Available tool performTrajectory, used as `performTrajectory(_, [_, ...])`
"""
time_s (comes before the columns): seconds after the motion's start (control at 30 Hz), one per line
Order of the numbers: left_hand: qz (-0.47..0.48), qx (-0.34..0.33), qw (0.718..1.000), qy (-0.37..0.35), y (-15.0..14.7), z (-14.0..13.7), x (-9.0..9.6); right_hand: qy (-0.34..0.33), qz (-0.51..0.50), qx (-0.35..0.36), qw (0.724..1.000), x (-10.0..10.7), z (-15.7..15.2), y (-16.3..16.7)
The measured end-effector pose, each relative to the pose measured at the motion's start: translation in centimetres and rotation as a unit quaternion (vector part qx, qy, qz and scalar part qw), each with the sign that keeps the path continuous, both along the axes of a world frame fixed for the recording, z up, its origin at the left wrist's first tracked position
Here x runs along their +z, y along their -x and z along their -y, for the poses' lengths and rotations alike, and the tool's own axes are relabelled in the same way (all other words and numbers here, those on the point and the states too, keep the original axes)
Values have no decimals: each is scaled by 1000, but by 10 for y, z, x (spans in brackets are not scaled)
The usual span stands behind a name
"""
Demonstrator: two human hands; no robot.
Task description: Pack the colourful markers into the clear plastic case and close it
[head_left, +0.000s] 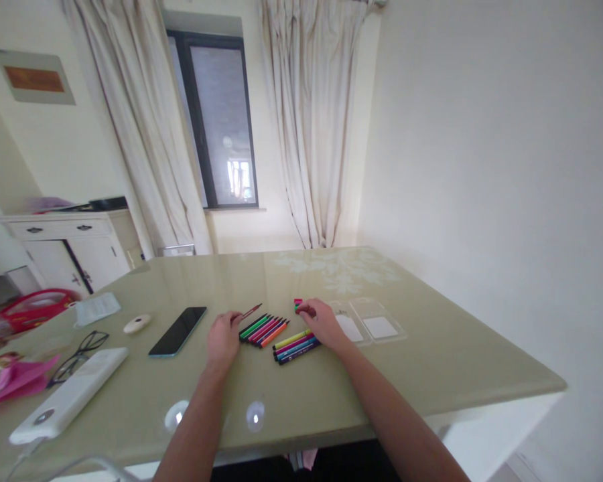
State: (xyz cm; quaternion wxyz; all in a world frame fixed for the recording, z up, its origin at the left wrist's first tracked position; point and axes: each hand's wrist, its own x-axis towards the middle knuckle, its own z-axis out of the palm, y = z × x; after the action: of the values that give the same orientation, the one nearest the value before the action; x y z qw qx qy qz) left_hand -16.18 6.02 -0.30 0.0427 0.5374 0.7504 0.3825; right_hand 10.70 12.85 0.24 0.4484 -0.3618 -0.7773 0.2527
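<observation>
A dark red felt-tip marker (pixel 252 311), its cap off and tip pointing away to the right, is pinched in my left hand (pixel 224 338). Just beside that hand lies a row of several uncapped markers (pixel 264 330) in green, pink, red and orange. My right hand (pixel 321 320) has its fingertips closed at a small group of coloured marker caps (pixel 297 302), and seems to grip one; the fingers partly hide it. Under my right wrist several capped markers (pixel 292 349), yellow, purple, teal and dark blue, lie side by side, their far ends covered by the hand.
Right of my right hand lies a clear plastic case (pixel 380 327) with white inserts. On the left are a phone (pixel 178 331), a white oval object (pixel 137 324), glasses (pixel 83 351), a white power strip-like block (pixel 73 393) with a cable, and a pink item (pixel 23 381).
</observation>
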Motion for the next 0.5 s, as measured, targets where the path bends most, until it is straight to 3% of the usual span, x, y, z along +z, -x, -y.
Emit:
performTrajectory(0.13, [167,-122,975,-84,-15,-3,5,43,-94,33,994,7,3,0])
performTrajectory(0.2, [202,-160,961,-97,-24,-4,7,51,-107,32,992,10,5,0])
performTrajectory(0.5, [216,-189,955,-76,-34,0,11,55,-124,46,990,14,9,2])
